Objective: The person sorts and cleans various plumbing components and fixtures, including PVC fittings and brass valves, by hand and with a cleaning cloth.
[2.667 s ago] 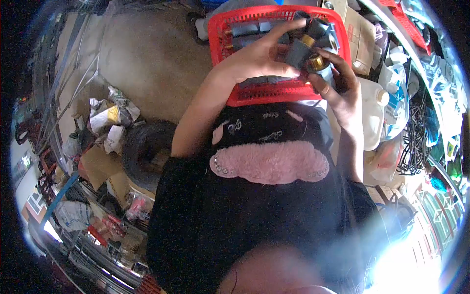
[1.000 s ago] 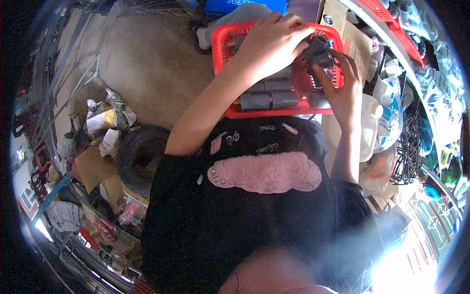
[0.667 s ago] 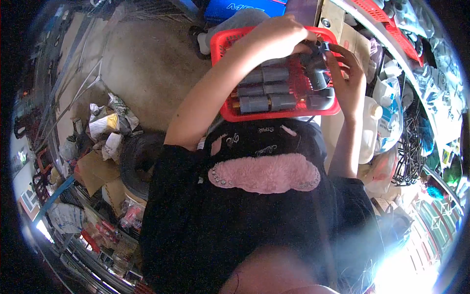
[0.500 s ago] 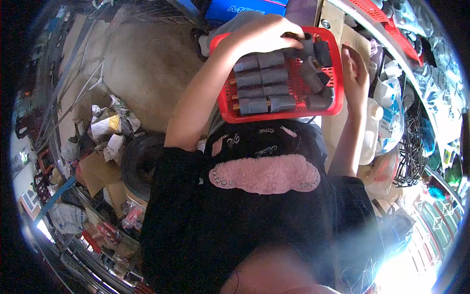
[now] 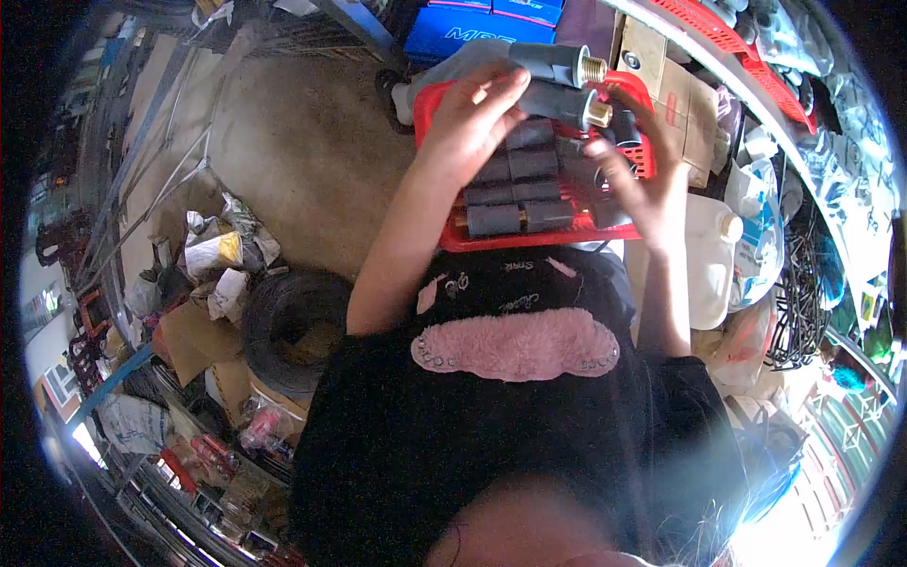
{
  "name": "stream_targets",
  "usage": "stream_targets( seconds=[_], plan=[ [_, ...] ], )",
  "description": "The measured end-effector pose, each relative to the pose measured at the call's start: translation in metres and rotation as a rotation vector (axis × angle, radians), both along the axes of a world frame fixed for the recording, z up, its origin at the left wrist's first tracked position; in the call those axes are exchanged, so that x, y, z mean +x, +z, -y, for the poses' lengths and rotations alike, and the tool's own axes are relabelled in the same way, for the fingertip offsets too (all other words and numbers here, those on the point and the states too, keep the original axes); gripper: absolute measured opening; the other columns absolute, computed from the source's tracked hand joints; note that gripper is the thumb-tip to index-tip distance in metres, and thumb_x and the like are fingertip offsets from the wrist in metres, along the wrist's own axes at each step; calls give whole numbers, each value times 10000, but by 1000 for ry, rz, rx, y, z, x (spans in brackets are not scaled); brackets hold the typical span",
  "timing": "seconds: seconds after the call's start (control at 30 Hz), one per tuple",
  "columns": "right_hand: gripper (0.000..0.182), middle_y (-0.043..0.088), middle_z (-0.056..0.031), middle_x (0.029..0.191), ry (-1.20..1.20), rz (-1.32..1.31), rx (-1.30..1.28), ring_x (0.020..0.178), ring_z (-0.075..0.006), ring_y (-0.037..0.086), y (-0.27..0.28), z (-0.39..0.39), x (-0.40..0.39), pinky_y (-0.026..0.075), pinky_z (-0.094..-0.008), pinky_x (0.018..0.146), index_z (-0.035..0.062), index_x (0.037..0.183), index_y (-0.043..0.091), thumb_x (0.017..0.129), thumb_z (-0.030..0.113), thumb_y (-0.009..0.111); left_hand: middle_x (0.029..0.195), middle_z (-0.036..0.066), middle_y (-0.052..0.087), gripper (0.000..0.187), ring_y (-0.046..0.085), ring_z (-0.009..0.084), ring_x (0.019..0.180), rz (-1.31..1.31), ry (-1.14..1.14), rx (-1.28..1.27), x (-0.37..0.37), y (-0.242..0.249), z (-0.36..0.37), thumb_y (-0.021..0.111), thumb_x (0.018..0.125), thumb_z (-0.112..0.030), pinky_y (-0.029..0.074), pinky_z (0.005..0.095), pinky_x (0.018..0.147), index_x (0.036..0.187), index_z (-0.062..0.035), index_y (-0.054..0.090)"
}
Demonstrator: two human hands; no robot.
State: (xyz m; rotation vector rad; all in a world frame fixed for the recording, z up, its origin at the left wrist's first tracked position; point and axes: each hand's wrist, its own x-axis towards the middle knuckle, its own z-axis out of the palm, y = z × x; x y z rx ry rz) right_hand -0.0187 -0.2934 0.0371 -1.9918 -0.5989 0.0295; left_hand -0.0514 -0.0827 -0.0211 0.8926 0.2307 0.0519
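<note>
My left hand (image 5: 477, 123) is closed around two dark grey cylindrical fittings, raised over the basket. The upper fitting (image 5: 546, 64) ends in a threaded brass tip. A smoother brass end sticks out of the lower fitting (image 5: 557, 104); both brass ends point right. Slightly blurred, my right hand (image 5: 652, 184) has its thumb and fingers apart beside the brass ends, over the basket's right side. Below is the red plastic basket (image 5: 453, 241), with several similar grey fittings in rows (image 5: 496, 219) on its left. Those on its right are partly hidden by my right hand.
Blue boxes (image 5: 463, 36) stand beyond the basket, and a cardboard box (image 5: 675, 109) lies to its right. A white plastic jug (image 5: 709, 265) sits beside my right forearm. At left are a coil of black wire (image 5: 295, 331) and crumpled wrappers (image 5: 222, 250) on the floor.
My left hand has lifted two fittings from the far part of the basket and turned over. My right hand has moved left from the basket's outer side, in over it.
</note>
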Motion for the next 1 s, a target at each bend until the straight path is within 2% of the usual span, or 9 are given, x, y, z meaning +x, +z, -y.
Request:
stream_targets(
  seconds=[0.13,0.23,0.43,0.57,0.67,0.7,0.8,0.83,1.0],
  plan=[
    [385,654,-80,1088,50,-525,648,1023,-136,594,-17,-34,-18,471,-295,894,5,1195,560,871,120,732,1089,37,622,247,604,141,1021,55,-20,-164,-19,26,20,573,980,-195,514,322,877,1183,-55,569],
    [331,640,-58,1107,67,-588,729,1035,-141,586,-13,-40,-21,459,-303,919,17,1172,555,881,64,705,1113,51,626,262,612,157,1032,79,24,-76,-28,31,9,546,994,-207,519,330,885,1209,-59,555],
    [397,629,-47,1038,111,-473,362,973,-134,602,-2,-16,-13,483,-279,865,-6,1177,590,831,79,762,1131,72,624,211,645,226,1033,53,133,0,-44,33,-28,486,1020,-233,537,407,899,1158,-79,530],
    [507,642,-93,1071,56,-280,90,1014,-164,618,7,-13,-14,544,-289,770,-10,1190,628,742,115,829,1230,168,586,281,642,314,1015,91,140,51,-50,47,-23,399,1041,-227,542,432,864,1290,-104,442],
    [508,649,-118,1089,72,-155,9,973,-203,640,7,-11,-13,547,-315,792,36,1171,661,703,117,843,1203,174,584,281,649,311,976,73,52,320,-61,59,-21,420,1031,-230,541,398,825,1280,-102,432],
    [514,650,-119,1091,77,-69,-36,966,-221,640,8,-10,-12,545,-325,803,58,1167,670,685,109,841,1156,161,596,366,645,278,949,92,15,422,-64,63,-22,555,975,-205,526,366,804,1295,-109,404],
    [542,650,-114,1096,97,109,-145,961,-267,631,13,-9,-12,534,-352,838,113,1158,688,636,83,829,1068,130,637,483,642,198,977,325,15,1008,-64,69,-17,711,878,-206,516,347,792,1261,-92,441],
    [552,649,-106,1097,109,119,-162,971,-276,622,15,-8,-13,528,-361,852,124,1157,689,623,74,821,1006,113,663,472,653,205,954,263,-72,1225,-68,75,-20,793,777,-257,503,332,792,1156,-89,567],
    [560,642,-80,1085,249,224,-284,1009,-274,581,22,-9,-18,506,-370,879,140,1145,688,601,49,785,1020,105,684,440,645,287,940,318,-190,1475,-67,76,-22,828,700,-244,499,374,850,1071,-82,654]
  ],
)
